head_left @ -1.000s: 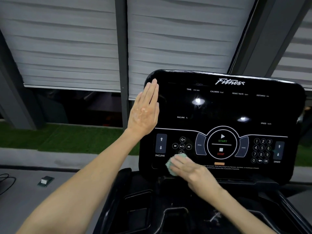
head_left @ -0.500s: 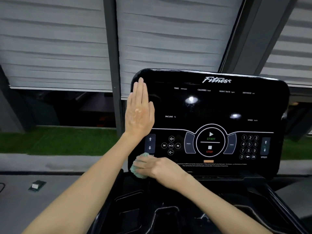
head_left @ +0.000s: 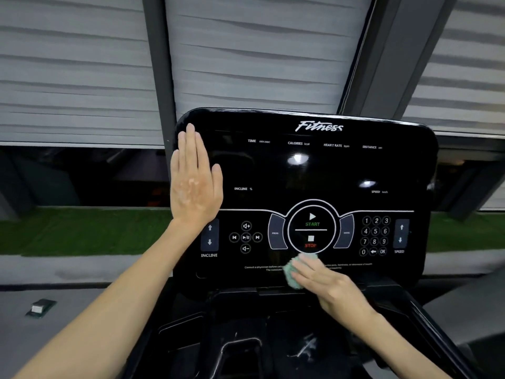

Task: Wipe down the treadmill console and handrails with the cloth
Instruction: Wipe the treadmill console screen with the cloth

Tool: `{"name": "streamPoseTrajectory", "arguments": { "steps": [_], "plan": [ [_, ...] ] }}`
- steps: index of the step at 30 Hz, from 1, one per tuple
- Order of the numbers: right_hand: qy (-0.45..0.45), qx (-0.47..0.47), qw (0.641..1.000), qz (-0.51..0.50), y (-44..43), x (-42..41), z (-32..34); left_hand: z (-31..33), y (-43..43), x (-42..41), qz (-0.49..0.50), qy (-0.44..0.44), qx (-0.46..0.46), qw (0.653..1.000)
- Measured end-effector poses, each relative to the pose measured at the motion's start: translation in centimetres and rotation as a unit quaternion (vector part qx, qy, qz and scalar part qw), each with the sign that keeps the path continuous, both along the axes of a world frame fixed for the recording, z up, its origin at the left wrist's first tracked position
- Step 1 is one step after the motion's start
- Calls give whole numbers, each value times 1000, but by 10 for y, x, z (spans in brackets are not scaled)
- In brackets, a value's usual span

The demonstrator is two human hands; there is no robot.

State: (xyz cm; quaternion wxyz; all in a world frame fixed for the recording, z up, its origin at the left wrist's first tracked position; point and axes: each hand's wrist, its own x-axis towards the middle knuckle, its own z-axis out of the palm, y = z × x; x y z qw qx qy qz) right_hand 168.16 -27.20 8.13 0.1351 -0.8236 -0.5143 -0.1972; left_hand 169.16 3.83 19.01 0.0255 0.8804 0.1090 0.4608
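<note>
Hand poses on a treadmill console during wiping

Left grip (head_left: 195,184) is spread wide and holds nothing. Its palm lies flat on the upper left of the black console (head_left: 328,173), fingers straight, together and pointing up, thumb set apart, forearm rising from the lower left. Right grip (head_left: 330,287) reaches in from the lower right. Its fingers (head_left: 304,266) lie nearly straight over a wadded pale-green cloth (head_left: 289,276) and press it to the panel's lower part, just below the STOP key (head_left: 310,242); the thumb is hidden. The cloth covers the middle of the fine print (head_left: 262,267), which begins "Consult a physician before using". Legible writing: "Fitness" in white script at the top; readout labels TIME, CALORIES, HEART RATE, DISTANCE, INCLINE % and SPEED; green START above red STOP in the central ring; PROG on the left flanking key, with the right one too blurred to read; keypad (head_left: 374,236) digits 0–9 with OK; INCLINE and SPEED under the arrow pairs at either side.
</note>
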Motion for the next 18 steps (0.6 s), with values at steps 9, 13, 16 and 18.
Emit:
{"name": "streamPoseTrajectory", "arguments": {
  "steps": [9, 13, 16, 18],
  "plan": [
    [31, -26, 997, 70, 5, 6, 5, 6, -25, 2, -94, -37, -19, 995],
    [48, -4, 999, -3, -66, 19, -2, 3, -76, 18, -166, -5, 81, 983],
    [60, -11, 998, -32, -92, 27, 0, -8, -97, 28, -153, 40, 116, 980],
    [49, -13, 998, -35, -93, 29, 2, -12, -99, 30, -131, 55, 136, 980]
  ]
}}
